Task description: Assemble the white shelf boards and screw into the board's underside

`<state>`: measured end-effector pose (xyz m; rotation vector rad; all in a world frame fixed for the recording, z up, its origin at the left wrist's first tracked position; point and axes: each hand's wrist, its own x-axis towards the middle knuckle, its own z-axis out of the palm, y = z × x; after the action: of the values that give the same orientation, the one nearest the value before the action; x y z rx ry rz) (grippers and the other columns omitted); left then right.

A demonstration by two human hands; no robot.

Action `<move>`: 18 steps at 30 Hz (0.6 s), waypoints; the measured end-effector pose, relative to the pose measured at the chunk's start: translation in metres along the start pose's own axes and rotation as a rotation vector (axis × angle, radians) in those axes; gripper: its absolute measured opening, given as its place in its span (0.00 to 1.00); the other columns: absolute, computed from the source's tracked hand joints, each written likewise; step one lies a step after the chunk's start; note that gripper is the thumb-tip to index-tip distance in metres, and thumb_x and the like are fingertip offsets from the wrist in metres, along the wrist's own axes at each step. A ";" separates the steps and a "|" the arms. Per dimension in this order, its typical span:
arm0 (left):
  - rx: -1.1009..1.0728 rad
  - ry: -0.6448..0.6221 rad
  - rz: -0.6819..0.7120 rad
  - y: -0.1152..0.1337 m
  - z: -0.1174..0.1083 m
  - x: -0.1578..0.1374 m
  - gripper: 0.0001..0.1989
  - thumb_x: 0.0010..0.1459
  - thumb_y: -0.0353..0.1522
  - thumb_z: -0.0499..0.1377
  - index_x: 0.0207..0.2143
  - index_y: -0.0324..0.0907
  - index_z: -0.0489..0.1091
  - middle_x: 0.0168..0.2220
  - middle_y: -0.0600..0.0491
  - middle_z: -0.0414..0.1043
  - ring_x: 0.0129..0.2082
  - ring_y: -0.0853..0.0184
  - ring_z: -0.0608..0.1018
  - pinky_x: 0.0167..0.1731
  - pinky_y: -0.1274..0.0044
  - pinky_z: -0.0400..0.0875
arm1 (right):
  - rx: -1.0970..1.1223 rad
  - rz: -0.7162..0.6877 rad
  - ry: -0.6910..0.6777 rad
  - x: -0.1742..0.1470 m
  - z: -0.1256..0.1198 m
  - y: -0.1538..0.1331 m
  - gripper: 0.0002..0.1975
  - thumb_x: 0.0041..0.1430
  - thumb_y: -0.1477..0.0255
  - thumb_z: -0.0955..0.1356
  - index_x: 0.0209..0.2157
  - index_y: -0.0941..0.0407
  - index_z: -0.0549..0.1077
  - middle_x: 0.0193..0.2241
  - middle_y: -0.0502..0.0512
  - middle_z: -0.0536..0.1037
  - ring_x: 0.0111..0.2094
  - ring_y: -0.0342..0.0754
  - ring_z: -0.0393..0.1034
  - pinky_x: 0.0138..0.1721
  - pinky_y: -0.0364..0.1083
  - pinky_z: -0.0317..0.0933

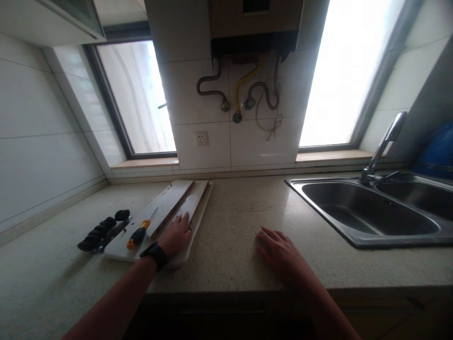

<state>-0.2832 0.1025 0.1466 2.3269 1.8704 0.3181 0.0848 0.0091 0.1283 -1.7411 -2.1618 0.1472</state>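
Observation:
My left hand (177,236), with a dark band at the wrist, lies on a stack of white boards. Its fingers are stretched over a narrow white panel (193,198) and grip nothing. Beside that panel is a second narrow white panel (171,200); both rest on a wider white board (120,251) with rounded corners. A screwdriver (138,235) with an orange and black handle lies on the wider board, left of my hand. My right hand (278,248) rests on the counter, fingers loosely spread and holding nothing.
Several black ridged pieces (101,232) lie left of the boards. The speckled counter (233,236) runs to a steel double sink (361,210) with a faucet (384,148) on the right. A water heater (255,28) with pipes hangs on the tiled wall above a socket (201,138).

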 end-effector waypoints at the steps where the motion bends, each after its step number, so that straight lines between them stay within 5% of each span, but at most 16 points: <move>1: -0.004 -0.039 0.016 0.004 -0.002 -0.006 0.36 0.62 0.33 0.47 0.71 0.28 0.46 0.69 0.32 0.51 0.71 0.51 0.58 0.68 0.61 0.56 | 0.004 -0.002 0.006 0.000 0.000 0.000 0.23 0.68 0.58 0.61 0.58 0.52 0.73 0.66 0.58 0.66 0.65 0.60 0.59 0.64 0.60 0.58; 6: -0.051 -0.179 0.089 0.027 -0.015 -0.033 0.39 0.62 0.33 0.49 0.73 0.30 0.42 0.72 0.37 0.43 0.74 0.54 0.48 0.73 0.62 0.47 | 0.020 -0.010 0.050 -0.001 0.004 0.002 0.22 0.68 0.59 0.61 0.56 0.52 0.74 0.65 0.58 0.67 0.65 0.59 0.60 0.64 0.60 0.59; 12: -0.117 -0.228 0.183 0.039 -0.028 -0.050 0.40 0.60 0.32 0.52 0.73 0.38 0.44 0.73 0.43 0.42 0.74 0.58 0.49 0.74 0.63 0.46 | 0.082 0.031 0.156 -0.004 0.008 0.004 0.30 0.67 0.62 0.62 0.68 0.55 0.59 0.63 0.61 0.69 0.63 0.59 0.62 0.64 0.61 0.59; 18: -0.185 -0.311 0.266 0.038 -0.036 -0.050 0.42 0.58 0.32 0.54 0.73 0.42 0.44 0.74 0.46 0.40 0.74 0.57 0.50 0.74 0.61 0.47 | 0.130 0.021 0.225 -0.002 0.011 0.007 0.30 0.67 0.63 0.62 0.68 0.56 0.56 0.62 0.64 0.69 0.62 0.60 0.63 0.62 0.62 0.60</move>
<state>-0.2662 0.0446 0.1869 2.3383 1.3367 0.1386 0.0875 0.0101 0.1152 -1.6243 -1.9301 0.0898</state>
